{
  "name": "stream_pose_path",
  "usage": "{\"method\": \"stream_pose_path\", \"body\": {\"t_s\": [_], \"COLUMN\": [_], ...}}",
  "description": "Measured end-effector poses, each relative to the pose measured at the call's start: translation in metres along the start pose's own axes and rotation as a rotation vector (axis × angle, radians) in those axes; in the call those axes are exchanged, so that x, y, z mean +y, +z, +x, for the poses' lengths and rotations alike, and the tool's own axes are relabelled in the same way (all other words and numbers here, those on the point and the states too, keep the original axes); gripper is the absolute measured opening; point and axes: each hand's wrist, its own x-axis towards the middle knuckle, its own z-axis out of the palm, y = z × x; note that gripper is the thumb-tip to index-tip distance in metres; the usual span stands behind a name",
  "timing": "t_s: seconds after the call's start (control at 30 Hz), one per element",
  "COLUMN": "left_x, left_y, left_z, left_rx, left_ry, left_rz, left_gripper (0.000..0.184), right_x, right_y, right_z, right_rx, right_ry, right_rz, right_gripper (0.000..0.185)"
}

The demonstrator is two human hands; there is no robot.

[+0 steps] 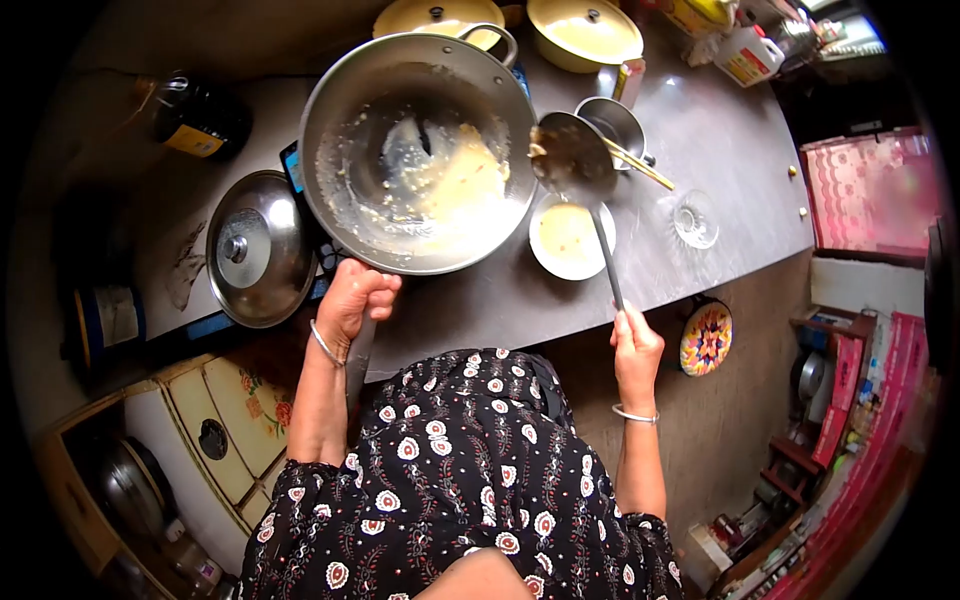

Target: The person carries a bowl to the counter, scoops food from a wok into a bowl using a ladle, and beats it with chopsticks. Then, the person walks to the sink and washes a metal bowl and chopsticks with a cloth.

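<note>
A large metal wok (345, 200) is tilted above the counter, with pale, lumpy food smeared inside. My left hand (360, 300) is closed round the wok's handle at its near side. In my right hand (636, 345) is the dark handle of a ladle (580, 165), whose bowl is over the far edge of a white bowl (567, 240). Pale yellowish liquid lies in that white bowl. Just behind the ladle stands a metal pot (622, 125), with chopsticks (640, 163) across it.
On the left, a glass lid (258, 250) rests near the stove, and a dark bottle (205, 125) stands behind it. Two yellow lidded pots (585, 45) are at the back. A clear glass dish (694, 220) sits right. A patterned round stool (706, 340) is beside the counter.
</note>
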Motion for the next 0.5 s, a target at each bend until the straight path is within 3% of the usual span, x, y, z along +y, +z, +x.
{"method": "stream_pose_path", "body": {"t_s": [0.1,0.33,0.5], "left_x": [0.001,0.002,0.004], "left_y": [0.001,0.002,0.0], "left_z": [-0.001,-0.001,-0.001], "left_rx": [0.003,0.007,0.011], "left_ry": [0.003,0.0,-0.011], "left_rz": [-0.015,-0.017,-0.034], "left_gripper": [0.004,0.007,0.012], "right_x": [-0.022,-0.045,-0.062], "right_y": [0.022,0.072,0.046], "right_z": [0.046,0.087,0.058], "right_rx": [0.051,-0.029,-0.224], "right_ry": [-0.327,-0.418,-0.523], "right_rz": [-0.33,-0.75,-0.804], "right_gripper": [0.014,0.016,0.016]}}
